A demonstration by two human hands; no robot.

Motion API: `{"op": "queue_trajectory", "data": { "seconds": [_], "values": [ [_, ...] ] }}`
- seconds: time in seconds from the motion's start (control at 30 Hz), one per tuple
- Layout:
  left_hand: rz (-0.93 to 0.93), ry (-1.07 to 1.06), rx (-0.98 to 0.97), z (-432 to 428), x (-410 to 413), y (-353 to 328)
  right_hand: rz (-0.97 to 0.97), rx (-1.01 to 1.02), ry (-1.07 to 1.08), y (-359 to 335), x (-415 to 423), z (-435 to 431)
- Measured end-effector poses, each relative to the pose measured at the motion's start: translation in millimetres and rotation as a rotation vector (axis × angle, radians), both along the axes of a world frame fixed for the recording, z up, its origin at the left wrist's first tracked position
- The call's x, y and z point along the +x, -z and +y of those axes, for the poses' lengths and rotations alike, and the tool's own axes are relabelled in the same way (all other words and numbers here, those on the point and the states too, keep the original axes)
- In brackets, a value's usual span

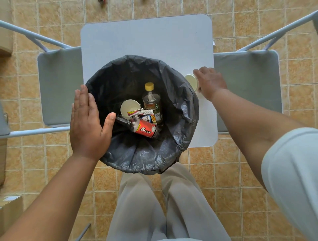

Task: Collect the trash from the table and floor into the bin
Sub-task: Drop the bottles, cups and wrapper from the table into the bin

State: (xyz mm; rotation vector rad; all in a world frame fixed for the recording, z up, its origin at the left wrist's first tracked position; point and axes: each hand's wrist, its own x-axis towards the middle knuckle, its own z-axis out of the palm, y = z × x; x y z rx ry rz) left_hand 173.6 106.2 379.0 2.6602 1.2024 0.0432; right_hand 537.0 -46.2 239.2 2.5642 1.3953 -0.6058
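A round bin [173,96] lined with a dark plastic bag stands in front of me, over the near edge of the white table [146,37]. Inside it lie a paper cup [129,108], a tea bottle with a yellow cap [152,101], a red Sting bottle [141,128] and crumpled wrappers [143,115]. My left hand [87,122] lies flat with straight fingers against the bin's left rim, thumb over the edge. My right hand [209,82] grips a white paper cup [191,80] on its side, just right of the bin above the table's right edge.
Two grey folding chairs flank the table, one on the left [58,86] and one on the right [249,82]. The floor [51,163] is tan tile. Cardboard boxes [8,211] stand at the lower left. Small objects [101,1] lie on the floor beyond the table.
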Motion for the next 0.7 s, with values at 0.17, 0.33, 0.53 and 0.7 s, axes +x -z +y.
{"op": "queue_trajectory", "data": {
  "seconds": [0.17, 0.33, 0.53, 0.7],
  "values": [
    [0.005, -0.001, 0.003, 0, -1, 2, 0.091, 0.29, 0.304, -18, 3, -16],
    [0.03, -0.011, 0.008, 0, 0, 0, 0.042, 0.722, 0.476, -90, -22, -35],
    [0.051, -0.011, 0.011, 0, -2, 1, 0.19, 1.072, 0.499, -191, -94, -41],
    [0.05, -0.003, 0.003, 1, -2, 1, 0.342, 0.868, 0.247, -205, -154, -26]
  ]
}}
